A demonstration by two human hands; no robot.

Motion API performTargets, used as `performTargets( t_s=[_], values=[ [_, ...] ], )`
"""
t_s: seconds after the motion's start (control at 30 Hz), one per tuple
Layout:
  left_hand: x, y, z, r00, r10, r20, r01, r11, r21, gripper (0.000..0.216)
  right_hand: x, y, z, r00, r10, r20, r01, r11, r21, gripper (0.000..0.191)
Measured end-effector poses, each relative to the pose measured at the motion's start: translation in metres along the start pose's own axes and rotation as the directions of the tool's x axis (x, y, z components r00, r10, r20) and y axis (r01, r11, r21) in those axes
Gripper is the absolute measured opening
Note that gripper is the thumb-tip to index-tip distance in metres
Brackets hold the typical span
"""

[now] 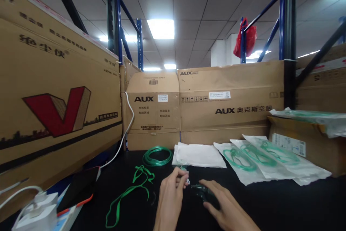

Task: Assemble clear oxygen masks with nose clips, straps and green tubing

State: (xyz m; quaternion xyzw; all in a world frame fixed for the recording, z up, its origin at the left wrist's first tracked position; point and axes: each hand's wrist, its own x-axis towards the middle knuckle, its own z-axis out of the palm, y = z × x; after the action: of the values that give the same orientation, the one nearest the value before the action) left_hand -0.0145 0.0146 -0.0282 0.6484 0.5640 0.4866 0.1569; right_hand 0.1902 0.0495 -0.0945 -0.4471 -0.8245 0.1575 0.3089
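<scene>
My left hand (173, 191) is closed in a pinch at the middle of the black table. A small white piece (188, 181) shows at its fingertips, and a pale greenish clear bit (183, 168) sticks out just beyond them; their kind is unclear. To the right, my right hand (220, 202) has thumb and fingers apart around a dark green, see-through part with a narrow tip (201, 188). That part is half covered by the fingers and looks like it rests on the table. A green elastic strap (127, 189) lies loosely left of my left hand.
Coiled green tubing (147, 157) and white sheets or pouches (200, 154) lie at the back. Packed pouches with green tubing (243, 162) lie right, beside a cardboard box (310, 144). A phone (79, 186) and white charger plugs (40, 209) are left. Large cartons (229, 97) wall the table.
</scene>
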Motion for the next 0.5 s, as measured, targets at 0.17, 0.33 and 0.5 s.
performTargets(
  t_s=[0.17,0.33,0.5],
  values=[
    [-0.018,-0.007,0.001,0.999,-0.03,-0.018,0.028,0.99,-0.135,0.019,-0.011,-0.007,-0.005,0.998,0.06,-0.023,-0.058,0.993,0.101,0.046],
    [-0.025,-0.015,0.004,0.999,0.014,0.047,-0.003,0.974,-0.226,0.021,-0.013,-0.029,-0.009,0.995,0.098,0.004,-0.095,0.962,0.256,0.04],
    [-0.03,-0.021,0.006,0.989,0.092,0.112,-0.062,0.966,-0.252,0.015,-0.015,-0.031,-0.017,0.982,0.178,0.056,-0.186,0.926,0.329,0.044]
  ],
)
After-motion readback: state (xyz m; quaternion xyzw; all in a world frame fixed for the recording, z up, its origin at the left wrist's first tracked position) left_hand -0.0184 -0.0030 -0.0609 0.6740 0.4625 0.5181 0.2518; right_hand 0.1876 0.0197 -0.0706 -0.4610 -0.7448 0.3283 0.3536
